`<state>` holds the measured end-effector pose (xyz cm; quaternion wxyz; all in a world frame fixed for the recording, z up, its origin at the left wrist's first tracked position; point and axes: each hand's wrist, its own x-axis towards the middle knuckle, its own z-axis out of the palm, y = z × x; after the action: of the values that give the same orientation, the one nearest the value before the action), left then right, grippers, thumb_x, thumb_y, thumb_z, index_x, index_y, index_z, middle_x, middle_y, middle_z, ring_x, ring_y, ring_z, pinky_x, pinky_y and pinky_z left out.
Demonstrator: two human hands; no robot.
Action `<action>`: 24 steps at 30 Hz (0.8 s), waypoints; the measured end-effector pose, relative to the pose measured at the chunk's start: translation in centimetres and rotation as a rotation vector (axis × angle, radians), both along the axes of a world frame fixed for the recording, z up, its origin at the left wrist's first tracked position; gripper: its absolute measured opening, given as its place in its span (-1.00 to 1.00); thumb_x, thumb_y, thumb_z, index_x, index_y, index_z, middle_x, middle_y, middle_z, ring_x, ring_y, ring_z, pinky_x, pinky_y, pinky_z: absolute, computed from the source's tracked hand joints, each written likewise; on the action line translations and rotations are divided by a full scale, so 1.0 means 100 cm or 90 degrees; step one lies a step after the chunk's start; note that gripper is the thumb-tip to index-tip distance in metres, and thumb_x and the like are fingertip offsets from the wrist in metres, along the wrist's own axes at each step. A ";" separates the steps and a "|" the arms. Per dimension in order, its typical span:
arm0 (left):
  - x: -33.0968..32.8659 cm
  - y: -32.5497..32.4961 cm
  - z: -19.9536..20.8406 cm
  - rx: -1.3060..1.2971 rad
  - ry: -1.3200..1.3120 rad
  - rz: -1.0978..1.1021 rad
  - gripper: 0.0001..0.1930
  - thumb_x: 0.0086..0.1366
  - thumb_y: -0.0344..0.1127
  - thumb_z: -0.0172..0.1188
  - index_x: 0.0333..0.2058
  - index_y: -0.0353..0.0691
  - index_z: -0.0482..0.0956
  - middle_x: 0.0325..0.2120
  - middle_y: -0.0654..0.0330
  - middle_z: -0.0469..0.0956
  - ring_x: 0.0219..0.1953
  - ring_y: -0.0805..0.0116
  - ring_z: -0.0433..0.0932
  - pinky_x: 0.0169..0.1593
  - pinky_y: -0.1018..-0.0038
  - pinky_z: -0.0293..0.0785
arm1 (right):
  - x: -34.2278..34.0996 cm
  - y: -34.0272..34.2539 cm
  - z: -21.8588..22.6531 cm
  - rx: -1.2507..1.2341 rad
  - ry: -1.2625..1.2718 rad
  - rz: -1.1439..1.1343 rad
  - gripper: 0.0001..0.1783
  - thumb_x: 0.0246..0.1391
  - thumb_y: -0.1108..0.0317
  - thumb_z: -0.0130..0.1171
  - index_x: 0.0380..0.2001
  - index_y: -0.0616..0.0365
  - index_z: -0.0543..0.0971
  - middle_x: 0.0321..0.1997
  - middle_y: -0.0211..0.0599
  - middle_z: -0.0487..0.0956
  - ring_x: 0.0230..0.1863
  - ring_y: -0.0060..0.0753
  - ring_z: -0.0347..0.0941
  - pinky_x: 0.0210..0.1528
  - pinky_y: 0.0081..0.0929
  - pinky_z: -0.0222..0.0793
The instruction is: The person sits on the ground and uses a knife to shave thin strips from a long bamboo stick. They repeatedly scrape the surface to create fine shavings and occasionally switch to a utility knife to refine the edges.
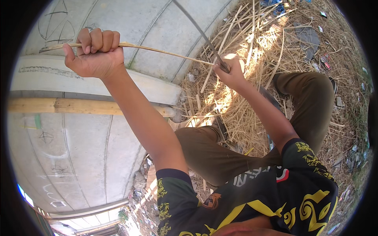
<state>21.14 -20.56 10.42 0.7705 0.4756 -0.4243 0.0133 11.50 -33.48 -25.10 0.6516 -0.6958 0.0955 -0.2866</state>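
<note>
My left hand (pixel 96 55), raised at the upper left, is closed round a thin split bamboo strip (pixel 165 52). The strip's frayed end pokes out past the thumb, and its length runs slightly bowed to my right hand (pixel 232 72). That hand is closed on a long, narrow, dark blade (pixel 201 33), which points up and away to the left, seen nearly edge-on. The strip meets the blade's base at the right fingers; whether these fingers also pinch the strip, I cannot tell. The knife's handle is hidden inside the fist.
A pale concrete panel wall (pixel 78 157) stands at the left, with a bamboo pole (pixel 78 105) along it. Loose bamboo shavings and strips (pixel 232 118) cover the ground beneath my right arm. My bent legs (pixel 311 94) flank the pile. Litter lies at the far right.
</note>
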 end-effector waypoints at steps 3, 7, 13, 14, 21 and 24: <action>-0.005 0.008 -0.002 0.071 -0.031 -0.073 -0.38 0.09 0.39 0.08 -0.67 0.03 0.03 -0.83 0.43 -0.11 -0.72 0.53 -0.30 -0.60 0.49 -0.37 | -0.016 0.014 -0.051 0.013 0.311 0.000 -0.57 0.09 0.08 0.25 -0.16 0.24 0.67 -0.56 -0.12 0.59 -0.54 -0.22 0.50 -0.42 -0.26 0.39; -0.008 -0.003 0.007 0.052 -0.088 -0.205 -0.34 0.02 0.43 0.13 -0.66 0.04 0.02 -0.83 0.44 -0.10 -0.72 0.54 -0.30 -0.61 0.50 -0.36 | -0.015 -0.005 -0.164 -0.156 0.454 -0.034 -0.57 0.03 0.17 0.24 -0.19 0.36 0.63 -0.37 0.07 0.65 -0.32 -0.09 0.63 -0.22 -0.21 0.52; -0.008 0.013 0.000 0.033 -0.021 -0.093 -0.36 -0.08 0.35 0.25 -0.68 0.06 0.03 -0.83 0.46 -0.11 -0.72 0.54 -0.29 -0.59 0.53 -0.33 | -0.010 0.006 -0.001 0.024 0.247 0.017 -0.60 0.01 0.19 0.26 -0.22 0.35 0.62 -0.50 -0.06 0.60 -0.48 -0.24 0.55 -0.31 -0.27 0.47; -0.009 0.014 -0.002 0.030 -0.018 -0.099 -0.37 -0.08 0.34 0.25 -0.68 0.06 0.03 -0.83 0.46 -0.11 -0.72 0.54 -0.29 -0.59 0.53 -0.33 | -0.012 0.008 0.021 0.015 0.189 -0.001 -0.62 0.02 0.19 0.26 -0.25 0.35 0.62 -0.54 -0.11 0.57 -0.52 -0.28 0.52 -0.34 -0.27 0.45; -0.009 0.015 -0.001 0.032 -0.046 -0.110 -0.17 -0.21 0.65 0.26 -0.65 0.05 0.01 -0.83 0.46 -0.12 -0.73 0.57 -0.31 -0.62 0.53 -0.37 | -0.055 -0.012 -0.183 -0.195 0.584 -0.004 -0.51 0.13 0.01 0.15 -0.29 0.32 0.67 -0.43 -0.01 0.67 -0.40 0.00 0.63 -0.22 -0.16 0.57; -0.008 0.015 0.000 0.038 -0.025 -0.016 -0.09 -0.34 0.75 0.25 -0.65 0.06 0.00 -0.83 0.48 -0.12 -0.73 0.58 -0.29 -0.62 0.53 -0.36 | -0.075 -0.011 -0.217 -0.083 0.599 -0.046 -0.58 -0.05 0.12 0.20 -0.38 0.34 0.68 -0.45 0.03 0.65 -0.38 -0.11 0.63 -0.23 -0.18 0.51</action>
<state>20.39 -19.05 10.44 0.7475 0.4925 -0.4458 0.0004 3.97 -34.61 -46.78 0.4821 -0.7857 0.3863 0.0316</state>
